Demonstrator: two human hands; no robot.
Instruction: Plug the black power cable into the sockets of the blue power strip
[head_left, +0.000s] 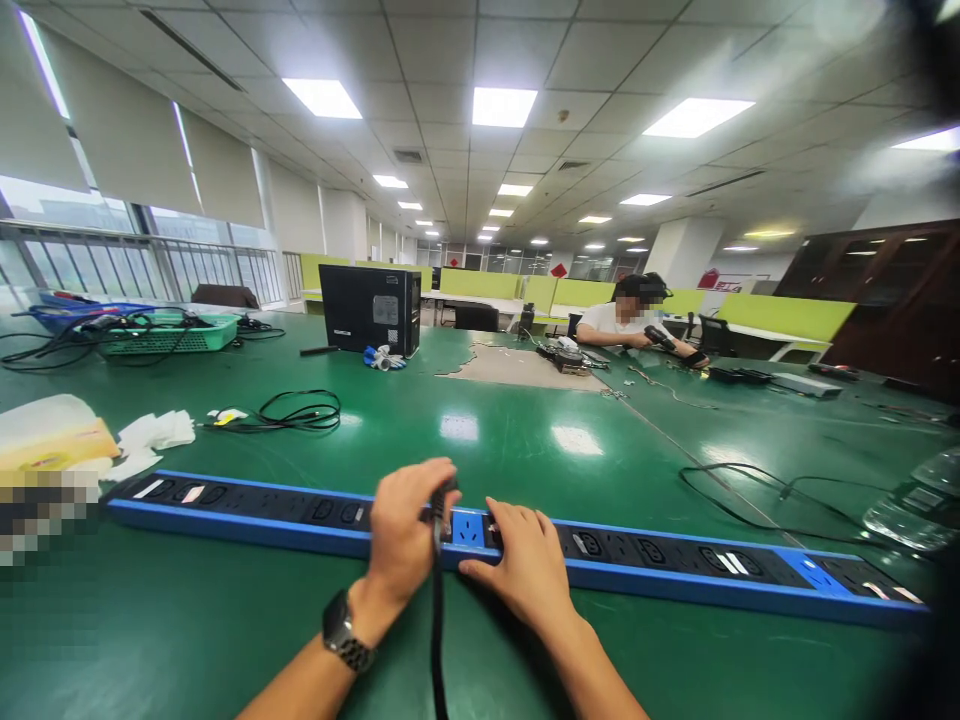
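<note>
A long blue and black power strip (322,535) lies across the green table in front of me, its sockets facing up. My left hand (405,530), with a watch on the wrist, is closed around the plug of a black power cord (438,620). That plug is over the strip, left of a blue socket (469,528); whether it sits in a socket is hidden by my fingers. The cord hangs down toward the table's near edge. My right hand (527,560) grips the strip just right of the blue socket, thumb on the near side and fingers over the top.
Coiled black cable (300,412) and tissues (157,432) lie at left, near a green basket (172,335) of cords. A black computer case (370,310) stands behind. To the right are a loose cable (720,490) and a plastic bottle (919,505). Another person (622,320) sits at the far side.
</note>
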